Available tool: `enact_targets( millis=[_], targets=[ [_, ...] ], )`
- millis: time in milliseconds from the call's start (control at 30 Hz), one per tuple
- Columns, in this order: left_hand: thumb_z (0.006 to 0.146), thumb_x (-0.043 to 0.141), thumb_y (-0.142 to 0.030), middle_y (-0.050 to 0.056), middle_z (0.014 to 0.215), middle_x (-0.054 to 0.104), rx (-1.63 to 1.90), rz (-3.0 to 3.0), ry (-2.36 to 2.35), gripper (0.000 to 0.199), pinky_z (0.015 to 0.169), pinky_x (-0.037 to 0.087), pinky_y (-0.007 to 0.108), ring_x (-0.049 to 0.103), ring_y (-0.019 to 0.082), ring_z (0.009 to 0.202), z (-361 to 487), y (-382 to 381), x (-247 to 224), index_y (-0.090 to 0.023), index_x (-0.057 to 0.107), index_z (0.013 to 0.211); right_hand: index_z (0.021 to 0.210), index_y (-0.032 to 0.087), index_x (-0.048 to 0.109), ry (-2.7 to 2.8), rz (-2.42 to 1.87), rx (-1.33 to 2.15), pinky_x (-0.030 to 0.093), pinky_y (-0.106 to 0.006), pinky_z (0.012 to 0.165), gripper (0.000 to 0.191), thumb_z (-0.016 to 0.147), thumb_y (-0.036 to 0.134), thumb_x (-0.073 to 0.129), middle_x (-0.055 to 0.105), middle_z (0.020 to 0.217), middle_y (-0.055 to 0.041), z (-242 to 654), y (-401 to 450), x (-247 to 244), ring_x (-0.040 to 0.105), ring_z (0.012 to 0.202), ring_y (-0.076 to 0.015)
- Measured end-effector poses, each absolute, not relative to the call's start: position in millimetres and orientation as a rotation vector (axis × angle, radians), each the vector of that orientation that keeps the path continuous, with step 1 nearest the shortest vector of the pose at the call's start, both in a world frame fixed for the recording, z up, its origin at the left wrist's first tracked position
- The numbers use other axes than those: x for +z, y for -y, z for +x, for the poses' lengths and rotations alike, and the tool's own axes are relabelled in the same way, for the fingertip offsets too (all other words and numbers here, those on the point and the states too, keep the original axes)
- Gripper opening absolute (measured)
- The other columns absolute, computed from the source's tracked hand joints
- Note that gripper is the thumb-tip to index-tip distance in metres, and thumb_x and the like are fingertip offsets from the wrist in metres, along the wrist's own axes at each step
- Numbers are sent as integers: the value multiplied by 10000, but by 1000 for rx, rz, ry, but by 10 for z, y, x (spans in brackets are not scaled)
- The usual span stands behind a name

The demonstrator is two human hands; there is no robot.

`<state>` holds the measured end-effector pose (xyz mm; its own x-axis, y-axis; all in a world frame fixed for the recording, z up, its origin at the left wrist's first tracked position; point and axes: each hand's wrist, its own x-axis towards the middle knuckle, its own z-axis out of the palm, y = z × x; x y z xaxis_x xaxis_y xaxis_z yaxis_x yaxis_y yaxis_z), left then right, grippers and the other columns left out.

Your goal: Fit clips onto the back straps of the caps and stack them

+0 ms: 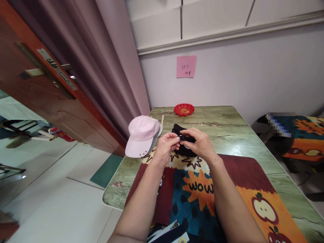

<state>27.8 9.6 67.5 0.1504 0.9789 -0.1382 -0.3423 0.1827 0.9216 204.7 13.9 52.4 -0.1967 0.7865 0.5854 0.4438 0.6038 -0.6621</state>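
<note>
A black cap (182, 152), partly hidden behind my fingers, is between my hands over the mat's far edge. The thumb and fingers of my left hand (167, 145) pinch at its strap, beside a small shiny buckle (180, 137). From the other side my right hand (198, 143) grips the black cloth, thumb below and fingers above. Just left of my hands, a pink cap (141, 130) with small rings on its brim rests on top of a grey cap (159, 132) at the table's left edge.
The patterned mat (238, 168) covers the near part of the green marbled table (225, 125). Toward the back sits a red scalloped dish (184, 109). A pink note (186, 66) sticks to the wall. An open wooden door (76, 111) and a curtain (118, 67) stand on the left.
</note>
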Motion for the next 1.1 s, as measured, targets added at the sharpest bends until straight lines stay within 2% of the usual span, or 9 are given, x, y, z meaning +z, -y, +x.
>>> enact_targets(
  millis=[100, 300, 467, 567, 767, 900, 1000, 1100],
  targets=[
    [595, 878, -277, -26, 642, 623, 1175, 908, -932, 384, 499, 496, 171, 586, 70, 515, 280, -92, 681, -147, 593, 817, 1134, 241, 711, 1796, -1108, 563, 557, -366, 858, 338, 803, 287, 754, 765, 1003, -54, 2120, -139, 504, 722, 925, -228],
    [625, 859, -301, -7, 644, 643, 1121, 943, -918, 381, 554, 538, 199, 644, 107, 559, 290, -89, 683, -157, 563, 818, 995, 205, 720, 1815, -1055, 887, 512, -291, 731, 188, 891, 344, 649, 758, 900, -23, 2277, -126, 511, 688, 804, -185],
    [622, 869, -289, -27, 638, 627, 1126, 936, -866, 411, 553, 536, 204, 622, 97, 548, 310, -96, 647, -152, 597, 898, 911, 194, 708, 1773, -1081, 843, 458, -267, 641, 202, 919, 368, 607, 690, 747, 4, 2258, -158, 477, 605, 672, -155],
    [631, 860, -273, -28, 677, 634, 1137, 929, -850, 413, 554, 536, 205, 622, 90, 555, 322, -95, 635, -148, 635, 954, 892, 201, 694, 1786, -1060, 815, 462, -264, 642, 190, 928, 354, 586, 675, 743, 9, 2207, -180, 459, 601, 665, -152],
    [654, 842, -258, 13, 730, 687, 1142, 946, -875, 331, 598, 555, 213, 648, 93, 571, 331, -92, 627, -130, 672, 907, 877, 209, 688, 1776, -1027, 761, 476, -267, 671, 183, 933, 350, 586, 694, 757, 0, 2105, -164, 478, 633, 702, -163],
    [655, 855, -254, 22, 725, 692, 1180, 907, -892, 339, 604, 558, 218, 656, 100, 577, 322, -100, 618, -121, 675, 909, 1039, 211, 666, 1739, -1031, 747, 505, -278, 691, 190, 930, 344, 587, 725, 804, -16, 2055, -121, 509, 663, 719, -172],
    [637, 863, -247, 15, 706, 679, 1207, 883, -905, 354, 588, 553, 222, 648, 102, 568, 300, -111, 611, -115, 676, 907, 1217, 217, 607, 1785, -1012, 737, 522, -283, 738, 310, 920, 301, 585, 742, 877, -17, 2048, -90, 536, 683, 774, -173],
    [624, 860, -249, 7, 687, 671, 1198, 893, -921, 363, 563, 533, 214, 626, 92, 542, 284, -113, 613, -113, 679, 909, 1288, 228, 605, 1862, -939, 753, 530, -309, 844, 413, 876, 242, 623, 753, 1018, -28, 2051, -82, 549, 703, 899, -186]
  ],
)
